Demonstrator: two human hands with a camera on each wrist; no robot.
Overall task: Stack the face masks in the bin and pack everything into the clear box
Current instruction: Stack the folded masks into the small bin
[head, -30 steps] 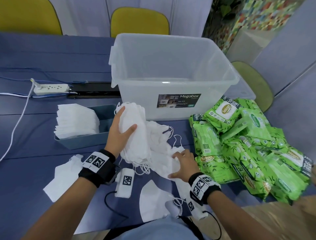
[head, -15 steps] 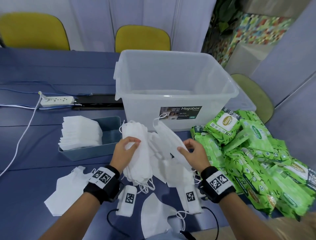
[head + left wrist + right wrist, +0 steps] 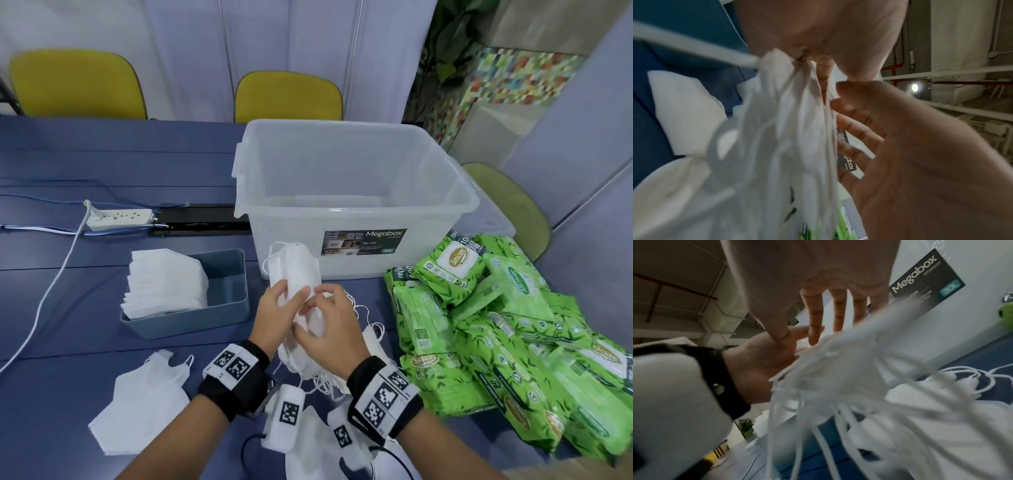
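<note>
White non-woven fabric fills the middle of the scene: a bundle of face masks (image 3: 296, 274) is held upright above the table (image 3: 68, 164), just near of the clear box (image 3: 356, 192). Half a second earlier a single mask was being carried in from the right, apart from the bundle; now it has been laid against the bundle's right face, and both hands have been brought together on it. By that the gathered stack is judged one mask thicker, though loose masks are still left on the near table (image 3: 137, 407) and nothing has yet been put in the box.

The bundle is gripped by the left hand (image 3: 274, 318), thumb on one face and fingers (image 3: 855, 123) curled round the other. The right hand (image 3: 329, 329) is pressed against the bundle's right side with its fingers (image 3: 815, 318) nearly straight and spread, holding nothing of its own. Ear loops (image 3: 818, 426) hang tangled below.

To the left, the grey-blue bin (image 3: 226, 291) is seen with a stack of masks (image 3: 164, 287) already filling its left part. Green wipe packs (image 3: 496, 325) are piled at the right, unpacked.
</note>
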